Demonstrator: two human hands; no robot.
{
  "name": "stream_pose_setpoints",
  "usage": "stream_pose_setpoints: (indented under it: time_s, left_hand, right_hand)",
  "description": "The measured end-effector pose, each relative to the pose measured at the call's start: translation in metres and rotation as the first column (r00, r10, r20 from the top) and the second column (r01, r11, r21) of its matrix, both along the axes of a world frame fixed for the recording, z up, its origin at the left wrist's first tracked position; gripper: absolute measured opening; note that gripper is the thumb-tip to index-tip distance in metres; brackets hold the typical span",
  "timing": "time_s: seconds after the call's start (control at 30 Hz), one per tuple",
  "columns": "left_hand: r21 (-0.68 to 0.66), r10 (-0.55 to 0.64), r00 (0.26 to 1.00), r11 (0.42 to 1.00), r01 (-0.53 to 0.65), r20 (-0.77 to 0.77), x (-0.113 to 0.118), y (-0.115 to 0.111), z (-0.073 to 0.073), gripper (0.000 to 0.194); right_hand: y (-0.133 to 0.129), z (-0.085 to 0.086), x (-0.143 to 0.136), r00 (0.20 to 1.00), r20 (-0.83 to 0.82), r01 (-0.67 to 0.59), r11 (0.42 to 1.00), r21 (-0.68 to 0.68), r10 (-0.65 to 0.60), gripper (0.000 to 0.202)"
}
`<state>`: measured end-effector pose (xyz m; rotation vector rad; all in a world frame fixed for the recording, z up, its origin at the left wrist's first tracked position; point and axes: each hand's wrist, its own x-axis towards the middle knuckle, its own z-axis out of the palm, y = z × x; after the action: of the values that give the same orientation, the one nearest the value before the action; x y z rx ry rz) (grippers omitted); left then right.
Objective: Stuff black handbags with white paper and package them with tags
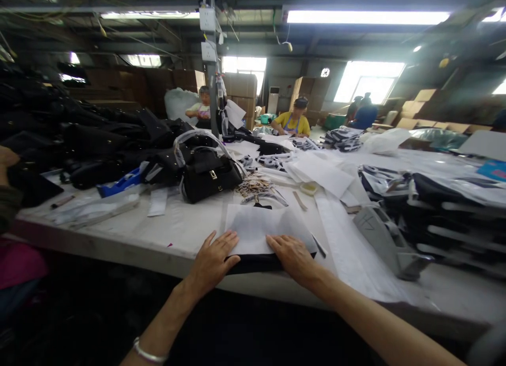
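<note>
A white sheet [261, 226] lies over a black item [256, 263] at the table's front edge. My left hand [213, 260] rests on the left side of the sheet and the black item, fingers spread and thumb pointing inward. On the right side, my right hand [294, 256] lies with its fingers stretched over the sheet's lower edge. Both palms face down. Just beyond the sheet are a clear-wrapped strap [264, 198] and a heap of beige ties [255, 185]. A black handbag [209, 175] with a wrapped handle stands to the left behind it.
Black bags [98, 144] are piled at the left, near a blue tape dispenser [122, 182]. A grey dispenser [385, 242] and stacked black pieces [443, 218] stand at the right. Loose white sheets [322, 173] lie beyond. People work across the table; another person's arm shows at the left edge.
</note>
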<state>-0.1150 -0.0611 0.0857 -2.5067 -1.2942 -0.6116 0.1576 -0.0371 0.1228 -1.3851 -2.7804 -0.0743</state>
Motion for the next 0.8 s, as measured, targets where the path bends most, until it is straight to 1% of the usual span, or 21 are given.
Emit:
stream_pose_setpoints:
  time_s: [0.1,0.13,0.17,0.2,0.23,0.27,0.33,0.4,0.47,0.53,0.6,0.67,0.73,0.8]
  left_hand:
    - [-0.053,0.095,0.995,0.994,-0.095,-0.007,0.027,-0.007,0.024,0.041]
    - [-0.053,0.106,0.994,0.993,-0.107,-0.014,0.040,-0.009,0.030,0.040]
    - [-0.052,0.084,0.996,0.995,-0.085,-0.025,0.053,-0.010,0.033,0.040]
    - [-0.060,0.045,0.998,0.997,-0.047,-0.037,0.066,-0.010,0.034,0.040]
    - [-0.082,0.003,0.999,0.997,-0.007,-0.047,0.078,-0.009,0.033,0.042]
    - [-0.116,-0.015,0.999,0.993,0.009,-0.052,0.088,-0.008,0.030,0.045]
    - [-0.194,0.017,0.999,0.981,-0.026,-0.047,0.101,-0.005,0.022,0.051]
    - [-0.263,0.056,0.998,0.963,-0.064,-0.037,0.106,-0.003,0.016,0.052]
    - [-0.302,0.063,0.998,0.951,-0.069,-0.032,0.106,-0.002,0.016,0.049]
    - [-0.316,0.066,0.997,0.946,-0.071,-0.029,0.105,-0.003,0.021,0.047]
    - [-0.334,0.066,0.998,0.940,-0.068,-0.019,0.106,-0.003,0.030,0.046]
    - [-0.356,0.073,0.997,0.932,-0.071,-0.009,0.108,-0.001,0.040,0.043]
    - [-0.360,0.077,0.997,0.930,-0.075,-0.008,0.108,0.001,0.046,0.040]
    - [-0.352,0.064,0.998,0.934,-0.065,-0.013,0.107,0.004,0.048,0.040]
  right_hand:
    - [-0.001,-0.005,-0.001,1.000,0.011,-0.012,0.999,0.032,0.011,0.045]
    - [0.000,-0.008,-0.001,1.000,0.011,-0.018,0.999,0.047,0.017,0.045]
    - [0.000,-0.011,-0.001,1.000,0.005,-0.026,0.998,0.064,0.025,0.044]
    - [0.001,-0.014,-0.001,0.999,-0.007,-0.036,0.996,0.080,0.037,0.043]
    - [0.001,-0.017,0.000,0.999,-0.021,-0.046,0.995,0.092,0.048,0.043]
    - [0.002,-0.020,0.002,0.998,-0.033,-0.056,0.993,0.100,0.059,0.042]
    - [0.005,-0.024,0.004,0.996,-0.043,-0.073,0.992,0.100,0.078,0.042]
    - [0.009,-0.022,0.007,0.995,-0.037,-0.091,0.993,0.080,0.094,0.042]
    - [0.015,-0.013,0.009,0.990,-0.030,-0.133,0.990,0.038,0.134,0.039]
    - [0.022,0.000,0.010,0.980,-0.019,-0.200,0.980,-0.022,0.199,0.032]
    - [0.028,0.013,0.012,0.966,0.004,-0.257,0.964,-0.073,0.258,0.024]
    - [0.032,0.022,0.014,0.957,0.029,-0.284,0.954,-0.092,0.288,0.021]
    - [0.031,0.022,0.017,0.956,0.030,-0.288,0.955,-0.076,0.291,0.023]
    - [0.027,0.017,0.021,0.962,-0.004,-0.273,0.961,-0.041,0.273,0.028]
